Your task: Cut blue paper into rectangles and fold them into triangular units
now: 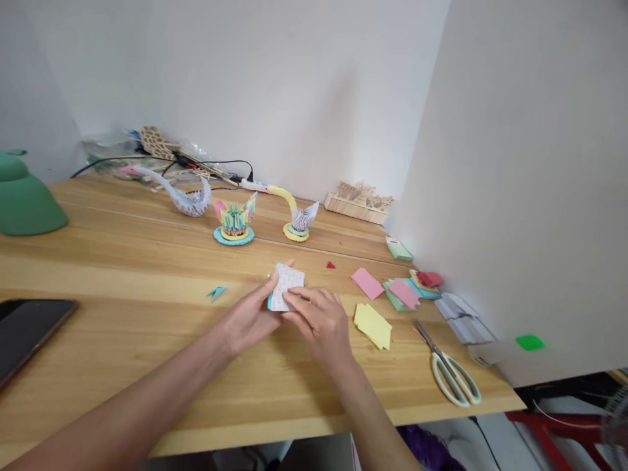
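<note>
Clasping the patterned paper stack [289,282] left of the yellow slips [373,326], the left hand [252,320] closed thumb and fingers around it; the right hand [324,319] touched its face with bent fingers, any pinch indiscernible.

Both forearms, left [161,389] and right [375,409], are bare as far as they show, slim and smooth in outline, narrowing toward bare wrists. The left hand [252,320] and right hand [321,320] are ungloved, with slender fingers; the nails are too small to make out.
</note>
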Tool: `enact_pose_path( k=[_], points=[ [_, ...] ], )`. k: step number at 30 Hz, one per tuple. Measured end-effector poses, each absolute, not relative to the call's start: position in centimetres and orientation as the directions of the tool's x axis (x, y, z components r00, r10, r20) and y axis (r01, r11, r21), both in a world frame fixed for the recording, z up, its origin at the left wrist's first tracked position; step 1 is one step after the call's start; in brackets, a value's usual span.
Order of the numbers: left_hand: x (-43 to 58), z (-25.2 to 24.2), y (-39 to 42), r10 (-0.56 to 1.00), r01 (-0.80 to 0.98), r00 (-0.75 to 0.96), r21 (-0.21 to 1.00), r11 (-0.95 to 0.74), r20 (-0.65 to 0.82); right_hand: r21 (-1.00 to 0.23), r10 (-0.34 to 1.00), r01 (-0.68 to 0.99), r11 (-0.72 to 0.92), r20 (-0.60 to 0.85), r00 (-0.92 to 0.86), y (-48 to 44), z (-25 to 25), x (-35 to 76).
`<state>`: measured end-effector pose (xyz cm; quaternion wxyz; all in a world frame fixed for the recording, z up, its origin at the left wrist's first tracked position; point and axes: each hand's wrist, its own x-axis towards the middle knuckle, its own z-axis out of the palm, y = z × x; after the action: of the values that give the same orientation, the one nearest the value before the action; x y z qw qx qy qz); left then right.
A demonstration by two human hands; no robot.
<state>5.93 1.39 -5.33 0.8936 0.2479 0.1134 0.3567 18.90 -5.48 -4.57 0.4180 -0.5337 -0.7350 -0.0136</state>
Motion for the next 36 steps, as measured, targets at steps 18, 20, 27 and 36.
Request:
enact_pose_path(
  k=[18, 20, 27, 36],
  points=[
    [5.3, -6.2, 1.0, 0.453, -0.269, 0.886, 0.683, 0.68, -0.102, -0.985, 0.865, 0.092, 0.143, 0.169, 0.472, -6.0, -3.4, 20.5],
    [5.3, -6.1, 0.6, 0.415, -0.207, 0.902, 0.717, 0.665, -0.124, -0.974, 0.817, 0.174, 0.146, 0.217, 0.534, -6.1, -3.4, 20.6],
    [5.0, -4.7, -0.2, 0.33, -0.165, 0.94, 0.726, 0.668, -0.09, -0.881, 0.394, 0.472, 0.03, 0.445, 0.804, -8.5, -1.2, 26.2],
    [5.3, -5.1, 1.4, 0.527, -0.287, 0.826, 0.655, 0.699, -0.2, -0.655, 0.707, 0.562, -0.506, 0.059, 0.705, -29.0, -4.9, 35.3]
  ],
)
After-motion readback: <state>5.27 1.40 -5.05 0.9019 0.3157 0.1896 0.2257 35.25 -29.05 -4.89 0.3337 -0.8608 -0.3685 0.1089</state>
